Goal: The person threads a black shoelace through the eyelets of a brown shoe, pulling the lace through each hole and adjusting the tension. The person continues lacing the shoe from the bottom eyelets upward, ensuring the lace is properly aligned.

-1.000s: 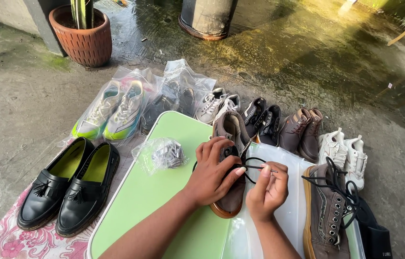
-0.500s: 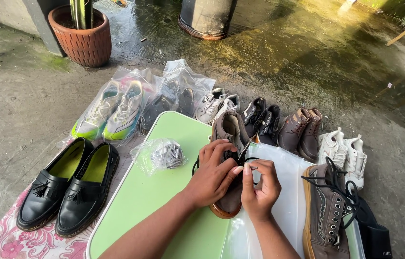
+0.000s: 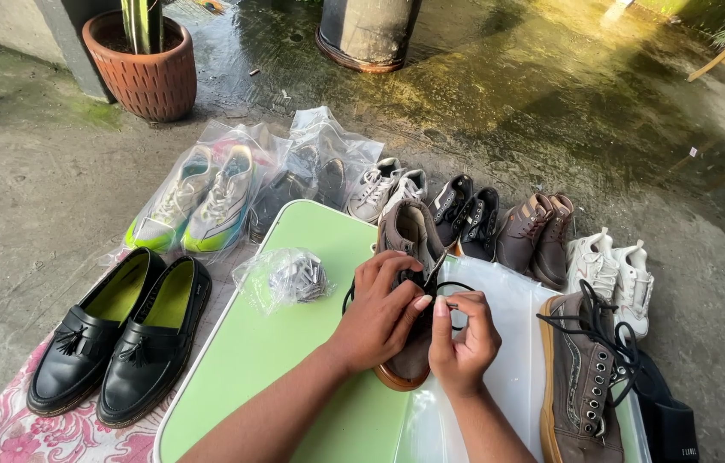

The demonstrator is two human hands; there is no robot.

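A wet concrete floor (image 3: 508,94) fills the upper view. On it lies a light green worktop (image 3: 285,360), set beside a floral cloth (image 3: 11,433) at lower left.

A brown shoe (image 3: 410,236) lies lengthwise on the right part of the worktop, toe toward the person, its tan sole showing at the near end. Its black lace (image 3: 457,287) loops out to the right over a clear plastic sheet (image 3: 513,343).

The left hand (image 3: 384,313) rests on top of the shoe's lacing area, fingers curled down over it; its grip is closed on the upper of the shoe. The right hand (image 3: 464,343) sits just beside it, touching it at the fingertips; its grip is a pinch of thumb and forefinger, closed on the lace end next to the eyelets.

The matching brown shoe (image 3: 577,394) lies to the right on the plastic sheet, with loose black laces piled across its top.

A pair of black tasselled loafers (image 3: 118,339) with green insoles stands on the cloth at left. A crumpled clear bag (image 3: 290,276) holding small pale items lies on the worktop, near the left hand.

Beyond the worktop stands a row of shoes: bagged sports shoes (image 3: 199,201), grey sneakers (image 3: 384,184), black shoes (image 3: 465,214), brown boots (image 3: 538,231) and white sneakers (image 3: 611,270). A terracotta pot (image 3: 144,73) stands at upper left.
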